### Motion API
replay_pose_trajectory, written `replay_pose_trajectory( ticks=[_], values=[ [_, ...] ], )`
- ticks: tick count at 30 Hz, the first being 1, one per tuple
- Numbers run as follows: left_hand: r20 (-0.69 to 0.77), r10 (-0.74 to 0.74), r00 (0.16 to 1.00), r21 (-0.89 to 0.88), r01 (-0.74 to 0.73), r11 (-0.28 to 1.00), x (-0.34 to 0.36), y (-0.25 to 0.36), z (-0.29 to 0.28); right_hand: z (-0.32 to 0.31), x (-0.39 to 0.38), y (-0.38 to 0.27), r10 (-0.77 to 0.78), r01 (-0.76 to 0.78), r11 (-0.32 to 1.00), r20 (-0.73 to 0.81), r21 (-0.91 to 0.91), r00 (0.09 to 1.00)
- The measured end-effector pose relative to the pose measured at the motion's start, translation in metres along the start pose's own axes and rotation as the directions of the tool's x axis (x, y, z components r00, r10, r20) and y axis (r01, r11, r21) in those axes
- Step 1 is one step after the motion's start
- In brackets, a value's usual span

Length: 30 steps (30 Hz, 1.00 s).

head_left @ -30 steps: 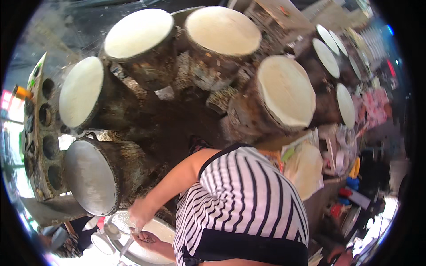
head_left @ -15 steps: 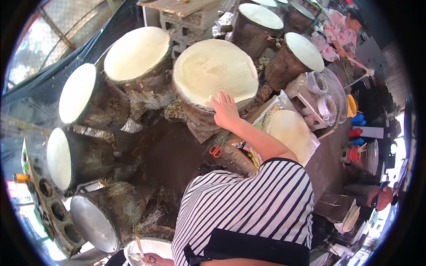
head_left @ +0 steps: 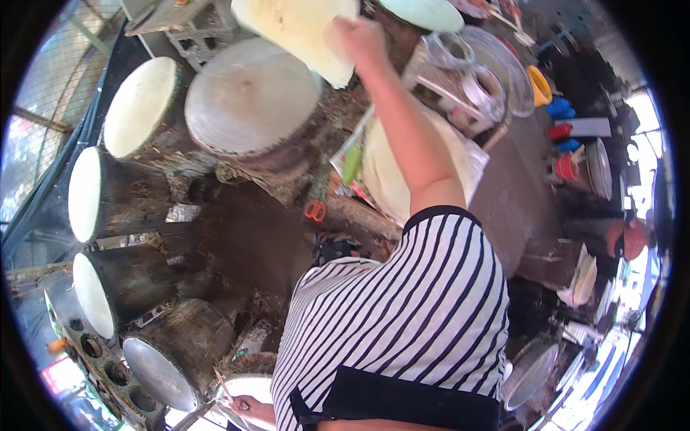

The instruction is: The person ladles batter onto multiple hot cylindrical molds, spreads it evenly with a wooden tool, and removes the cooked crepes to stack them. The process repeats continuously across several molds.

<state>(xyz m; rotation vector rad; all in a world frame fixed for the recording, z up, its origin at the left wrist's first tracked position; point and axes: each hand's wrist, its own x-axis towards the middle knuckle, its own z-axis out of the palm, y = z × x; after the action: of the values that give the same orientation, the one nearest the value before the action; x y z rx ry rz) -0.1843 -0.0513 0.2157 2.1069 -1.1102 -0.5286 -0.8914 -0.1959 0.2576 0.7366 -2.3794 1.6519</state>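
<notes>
Our right hand [head_left: 361, 43] clamps its fingers on the pale sheet [head_left: 295, 29], just lifted to the far-right edge of the griddle [head_left: 251, 97], which seems therefore free, while our left hand [head_left: 251, 408] grips a thin stick [head_left: 223, 385].

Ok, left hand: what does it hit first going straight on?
Left hand points picture-left, gripping a stick. First in line is likely the left rim of the pale bowl; past that, perhaps the bare grey disc. Depth is unclear; it may clear the rim.
</notes>
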Motion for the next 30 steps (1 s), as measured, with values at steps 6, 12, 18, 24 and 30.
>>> replay_pose_trajectory(
  ticks=[6,12,18,24,30],
  values=[
    [0.105,0.115,0.988,0.116,-0.127,0.985,-0.021,-0.021,-0.021,-0.202,-0.077,0.107,0.533,-0.319,0.558,-0.036,0.766,0.845],
    [0.185,0.204,0.961,0.159,-0.235,0.959,-0.037,-0.045,-0.036,-0.281,-0.285,0.317,0.901,-0.647,0.269,0.051,0.713,0.432],
    [0.208,0.149,0.967,0.157,-0.184,0.97,-0.065,-0.011,-0.017,-0.27,-0.346,0.346,0.978,-0.68,0.041,0.11,0.732,0.178],
    [0.142,-0.142,0.98,-0.373,0.186,0.909,-0.048,-0.05,-0.015,-0.323,-0.3,0.263,0.972,-0.895,0.223,0.162,-0.386,0.172],
    [0.305,-0.19,0.933,-0.948,0.317,0.038,-0.044,-0.184,-0.05,-0.212,-0.23,0.222,0.767,-0.543,0.627,0.562,-0.558,0.309]
  ],
)
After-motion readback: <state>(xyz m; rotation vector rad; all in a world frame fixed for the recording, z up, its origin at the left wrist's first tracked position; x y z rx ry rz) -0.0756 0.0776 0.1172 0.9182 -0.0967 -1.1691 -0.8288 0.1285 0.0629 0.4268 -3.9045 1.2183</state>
